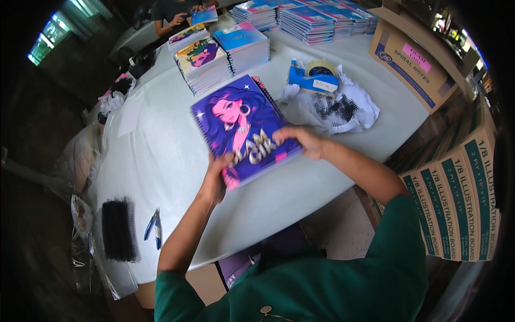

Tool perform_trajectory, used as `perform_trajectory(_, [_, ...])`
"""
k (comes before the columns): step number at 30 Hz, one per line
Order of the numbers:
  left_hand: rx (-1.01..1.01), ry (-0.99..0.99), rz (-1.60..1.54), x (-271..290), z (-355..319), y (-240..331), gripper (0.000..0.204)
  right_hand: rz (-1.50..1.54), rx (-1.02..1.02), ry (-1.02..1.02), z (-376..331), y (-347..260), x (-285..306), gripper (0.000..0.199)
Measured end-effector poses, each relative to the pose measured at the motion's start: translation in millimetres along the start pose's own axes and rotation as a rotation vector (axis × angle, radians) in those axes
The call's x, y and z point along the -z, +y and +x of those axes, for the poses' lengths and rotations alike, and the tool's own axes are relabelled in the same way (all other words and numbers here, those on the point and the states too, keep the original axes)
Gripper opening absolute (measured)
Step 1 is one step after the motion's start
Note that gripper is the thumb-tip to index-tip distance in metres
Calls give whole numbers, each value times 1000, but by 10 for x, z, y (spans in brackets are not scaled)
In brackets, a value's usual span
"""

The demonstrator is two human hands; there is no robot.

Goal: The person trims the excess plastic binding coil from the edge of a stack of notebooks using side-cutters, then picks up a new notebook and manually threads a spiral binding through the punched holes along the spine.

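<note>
A small stack of spiral notebooks (pixel 228 126) with purple covers, each showing a drawn figure with pink skin, lies tilted at the table's front middle. Black coils show along the left side and at the upper right edge. My left hand (pixel 217 170) grips the lower left corner, its thumb on the cover. On the right edge my right hand (pixel 304 141) is closed, thumb on top and the other fingers mostly hidden. Just beyond are taller piles of notebooks, one with yellow covers (pixel 201 55) and one with blue covers (pixel 241 38).
A blue tape dispenser (pixel 314 80) sits by a white plastic bag (pixel 357 104) with black coils. Left are blue-handled cutters (pixel 154 228) and a black coil bundle (pixel 119 229). Right stand a cardboard box (pixel 410 64) and stacked cartons (pixel 456 198). Across the table a person handles a blue notebook (pixel 204 15).
</note>
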State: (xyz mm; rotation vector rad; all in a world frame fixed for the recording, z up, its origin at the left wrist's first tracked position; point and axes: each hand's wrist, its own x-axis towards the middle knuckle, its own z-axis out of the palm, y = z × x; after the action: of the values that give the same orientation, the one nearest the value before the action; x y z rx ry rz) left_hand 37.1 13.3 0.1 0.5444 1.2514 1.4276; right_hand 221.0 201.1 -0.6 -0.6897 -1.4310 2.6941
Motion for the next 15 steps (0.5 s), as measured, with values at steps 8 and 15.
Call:
perform_trajectory(8, [187, -93, 25, -458, 1267, 469, 89, 122, -18, 287, 242, -893, 630, 56])
perform_trajectory(15, [175, -101, 1, -628, 1999, 688, 86, 237, 112, 432, 633, -1221, 1177, 52])
